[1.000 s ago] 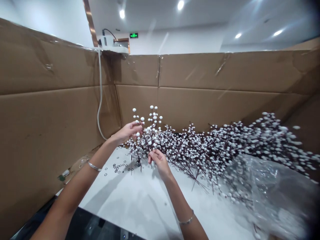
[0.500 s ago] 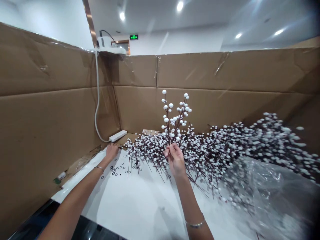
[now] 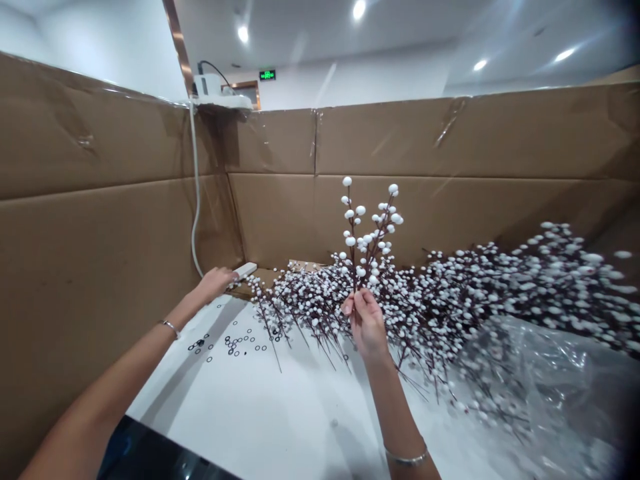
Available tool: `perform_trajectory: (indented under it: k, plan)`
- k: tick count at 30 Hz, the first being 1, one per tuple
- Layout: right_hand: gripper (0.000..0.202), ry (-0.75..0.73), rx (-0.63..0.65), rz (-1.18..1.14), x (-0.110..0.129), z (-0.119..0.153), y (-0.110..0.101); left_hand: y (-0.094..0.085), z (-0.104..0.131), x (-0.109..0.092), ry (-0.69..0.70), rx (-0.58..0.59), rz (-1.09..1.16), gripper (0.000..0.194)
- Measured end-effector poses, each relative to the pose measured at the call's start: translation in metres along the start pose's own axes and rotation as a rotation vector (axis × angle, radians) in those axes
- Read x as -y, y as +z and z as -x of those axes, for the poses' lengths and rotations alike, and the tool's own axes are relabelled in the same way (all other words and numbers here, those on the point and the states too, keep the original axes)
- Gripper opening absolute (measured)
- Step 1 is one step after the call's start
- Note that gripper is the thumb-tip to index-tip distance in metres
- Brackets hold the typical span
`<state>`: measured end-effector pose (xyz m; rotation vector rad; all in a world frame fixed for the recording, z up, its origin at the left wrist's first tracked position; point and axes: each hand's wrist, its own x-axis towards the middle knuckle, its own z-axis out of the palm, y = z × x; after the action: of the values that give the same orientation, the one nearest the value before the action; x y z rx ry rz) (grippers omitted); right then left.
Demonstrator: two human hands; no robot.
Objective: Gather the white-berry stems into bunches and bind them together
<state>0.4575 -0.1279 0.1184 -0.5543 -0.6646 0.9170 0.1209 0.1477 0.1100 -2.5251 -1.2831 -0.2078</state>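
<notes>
Person's bare hands, seen from above. R hand point(image 3: 367, 323), approx. centre, pinches the lower stems of an upright artificial spray w/ round white berries on thin dark-brown stems point(image 3: 370, 240), berries well above the fingertips. L hand point(image 3: 215, 283) stretches to the far-left corner, palm down, fingers over or just beside a long white plastic block point(image 3: 247, 269); can't tell if it grips anything. Silver bangle point(image 3: 171, 329) on L wrist, another point(image 3: 406, 459) on R forearm.

Between the arms, on a white surface point(image 3: 250, 413): scattered small thin black rings point(image 3: 232, 345). Behind R hand & off to the right: a long heap of similar white-berried sprays point(image 3: 460, 287), part-covered at the near right by a crumpled clear plastic bag point(image 3: 560, 380). A white cable point(image 3: 195, 187) hangs at the corner of the tall brown cardboard walls point(image 3: 100, 267).

Poss. trouble: a light pinch could let the stems twist or slip; berries could snag in the heap if lowered; L forearm, if dragged back low, might sweep rings about; fingers might catch the cable.
</notes>
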Motion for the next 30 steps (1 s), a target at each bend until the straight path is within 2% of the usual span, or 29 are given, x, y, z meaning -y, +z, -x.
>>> perform_trajectory:
  k: [3,8,16,22,25,28,30]
  plan:
    - [0.033,0.008,-0.002,0.019,-0.003,0.000,0.001,-0.015,-0.004,-0.003,-0.004,-0.080,-0.035,0.030]
    - [0.035,0.025,0.001,0.018,-0.005,0.002,0.002,-0.030,-0.012,-0.014,0.095,-0.093,-0.047,0.022]
    - [0.037,0.046,-0.011,0.006,-0.004,0.004,0.004,-0.037,-0.027,-0.025,-0.013,-0.198,0.055,0.024]
    - [0.035,0.036,0.002,0.008,-0.004,0.005,0.003,-0.040,-0.035,-0.035,-0.118,-0.248,0.347,0.019]
    - [0.034,0.020,0.004,0.013,-0.003,0.005,0.002,-0.044,-0.038,-0.042,-0.214,-0.335,0.554,0.018]
    - [0.033,0.011,0.000,0.035,0.000,0.005,0.003,-0.049,-0.040,-0.062,-0.322,-0.445,0.808,0.027]
    - [0.032,0.018,-0.005,0.062,0.001,0.005,0.006,-0.056,-0.038,-0.086,-0.345,-0.486,0.981,0.037]
